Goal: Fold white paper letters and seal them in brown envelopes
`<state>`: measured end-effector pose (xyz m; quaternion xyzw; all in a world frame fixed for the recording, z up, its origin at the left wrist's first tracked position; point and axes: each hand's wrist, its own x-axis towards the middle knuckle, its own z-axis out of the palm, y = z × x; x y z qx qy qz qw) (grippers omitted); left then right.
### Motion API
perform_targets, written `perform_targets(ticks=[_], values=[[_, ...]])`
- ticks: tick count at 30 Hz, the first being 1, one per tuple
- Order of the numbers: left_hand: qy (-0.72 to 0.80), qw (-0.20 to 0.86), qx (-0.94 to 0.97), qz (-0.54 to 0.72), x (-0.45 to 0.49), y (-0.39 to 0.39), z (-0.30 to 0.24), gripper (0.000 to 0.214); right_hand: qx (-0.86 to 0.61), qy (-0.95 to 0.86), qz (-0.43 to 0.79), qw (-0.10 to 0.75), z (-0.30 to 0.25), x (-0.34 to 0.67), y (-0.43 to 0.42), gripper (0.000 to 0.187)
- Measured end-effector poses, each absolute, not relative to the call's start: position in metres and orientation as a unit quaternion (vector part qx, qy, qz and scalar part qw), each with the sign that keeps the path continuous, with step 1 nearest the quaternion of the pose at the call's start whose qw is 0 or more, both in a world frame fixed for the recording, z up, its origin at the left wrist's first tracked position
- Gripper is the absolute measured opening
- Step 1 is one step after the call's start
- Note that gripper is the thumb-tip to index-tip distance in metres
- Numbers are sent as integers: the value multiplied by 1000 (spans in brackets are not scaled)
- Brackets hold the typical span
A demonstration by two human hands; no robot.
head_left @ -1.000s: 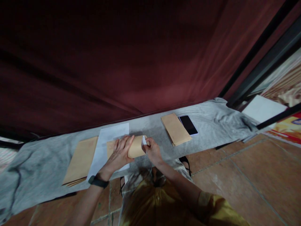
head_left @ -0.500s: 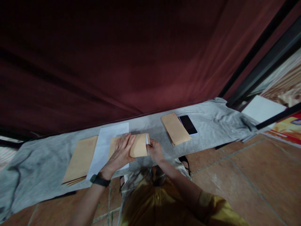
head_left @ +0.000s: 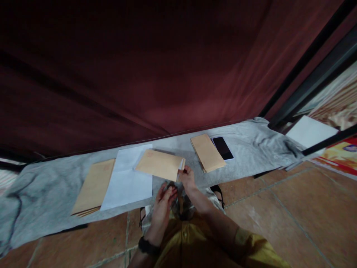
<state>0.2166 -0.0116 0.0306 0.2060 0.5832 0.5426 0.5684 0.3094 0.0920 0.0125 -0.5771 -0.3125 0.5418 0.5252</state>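
Observation:
My right hand (head_left: 187,178) pinches the right end of a brown envelope (head_left: 158,164) and holds it lifted above the grey cloth (head_left: 251,145). A bit of white paper shows at the envelope's open end by my fingers. My left hand (head_left: 164,199) hangs near my body below the cloth's front edge, fingers loosely curled, with nothing seen in it. A white sheet (head_left: 126,178) lies flat under the lifted envelope's left end. A stack of brown envelopes (head_left: 93,186) lies left of the sheet.
Another stack of brown envelopes (head_left: 208,152) lies to the right, with a black phone (head_left: 222,147) beside it. A dark red curtain (head_left: 139,74) hangs behind the cloth. A white board (head_left: 309,130) sits at far right. Brown floor tiles (head_left: 292,216) spread in front.
My left hand has left the envelope and drawn back toward my body. My right hand has lifted the envelope's right end and shifted it right.

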Motion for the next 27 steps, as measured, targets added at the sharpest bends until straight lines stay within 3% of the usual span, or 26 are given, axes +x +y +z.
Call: perform_targets(ticks=[2, 9, 18, 23, 27], values=[[541, 605, 158, 562, 232, -5, 30, 50, -577, -284, 539, 544, 11, 308, 87, 25], [574, 546, 224, 567, 250, 22, 31, 43, -567, -256, 549, 558, 12, 315, 69, 21], [602, 504, 241, 571, 229, 34, 31, 87, -552, -255, 620, 497, 19, 326, 61, 18], [637, 485, 273, 533, 213, 42, 21, 84, -541, -227, 635, 502, 21, 337, 62, 14], [648, 480, 265, 529, 208, 43, 14, 72, -562, -226, 626, 491, 21, 347, 69, 23]])
